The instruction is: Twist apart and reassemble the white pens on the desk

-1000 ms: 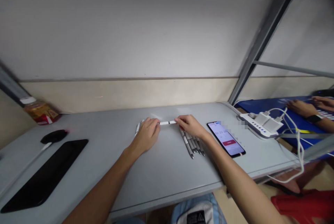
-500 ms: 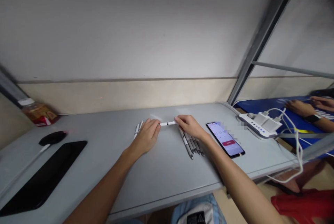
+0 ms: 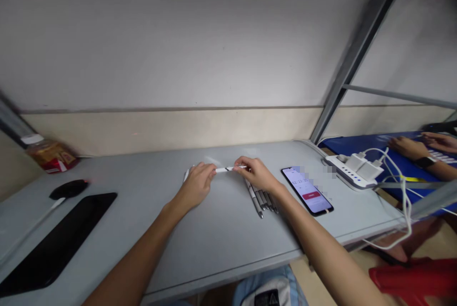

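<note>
Both my hands hold one white pen level above the grey table. My left hand pinches its left end and my right hand pinches its right end. Under my right hand lies a row of several grey and white pens, side by side. Behind my left hand, white pen parts peek out on the table.
A lit phone lies right of the pens. A white power strip with chargers and cables sits at the table's right end. A black pad, a black mouse and a bottle are on the left. Another person's hands work at the far right.
The pen between my hands has tilted slightly and my hands have drawn a little closer together. The view has shifted slightly.
</note>
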The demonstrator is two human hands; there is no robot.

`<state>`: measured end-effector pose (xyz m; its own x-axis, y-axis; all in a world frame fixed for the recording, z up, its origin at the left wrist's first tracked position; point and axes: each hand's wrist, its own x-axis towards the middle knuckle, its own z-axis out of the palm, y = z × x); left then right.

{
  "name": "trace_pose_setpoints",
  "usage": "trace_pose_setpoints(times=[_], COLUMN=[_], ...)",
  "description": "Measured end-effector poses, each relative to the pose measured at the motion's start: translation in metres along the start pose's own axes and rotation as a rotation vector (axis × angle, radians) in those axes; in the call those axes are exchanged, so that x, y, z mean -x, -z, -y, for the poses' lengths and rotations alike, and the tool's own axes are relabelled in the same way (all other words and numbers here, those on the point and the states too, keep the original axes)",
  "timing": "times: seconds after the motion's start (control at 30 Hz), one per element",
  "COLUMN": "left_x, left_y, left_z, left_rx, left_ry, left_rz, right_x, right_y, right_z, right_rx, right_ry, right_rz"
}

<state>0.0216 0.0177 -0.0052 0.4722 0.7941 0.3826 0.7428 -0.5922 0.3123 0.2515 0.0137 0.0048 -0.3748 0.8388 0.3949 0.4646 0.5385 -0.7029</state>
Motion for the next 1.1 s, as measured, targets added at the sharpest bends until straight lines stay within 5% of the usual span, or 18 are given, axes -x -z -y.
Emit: trace_pose_setpoints(times=[0.23,0.53,0.73,0.9,1.1], left_x=[0.0,0.0,0.0,0.001,0.0], left_y=[-0.003,-0.002,-0.001,0.005,0.003], left_z=[0.006,0.013,0.004,-0.01,0.002], left_rx=[0.067,0.022,0.046,0.113,-0.112], left_ry=[0.044,0.046,-0.006,-0.102,0.015], left_rz=[0.028,0.016,-0.033,-0.016,-0.093], right_x=[0.0,0.001,-0.003,-0.009,-0.009], right_y=[-0.002,-0.003,-0.007,-0.009,-0.002], right_z=[0.0,0.0,0.002,0.003,-0.007], right_rx=[0.135,0.242,-0.282,-0.954,-1.382], right_ry=[0.167,0.101,-0.128,-0.213,-0.322], right_rz=[-0.02,0.038,0.007,-0.187,-0.253])
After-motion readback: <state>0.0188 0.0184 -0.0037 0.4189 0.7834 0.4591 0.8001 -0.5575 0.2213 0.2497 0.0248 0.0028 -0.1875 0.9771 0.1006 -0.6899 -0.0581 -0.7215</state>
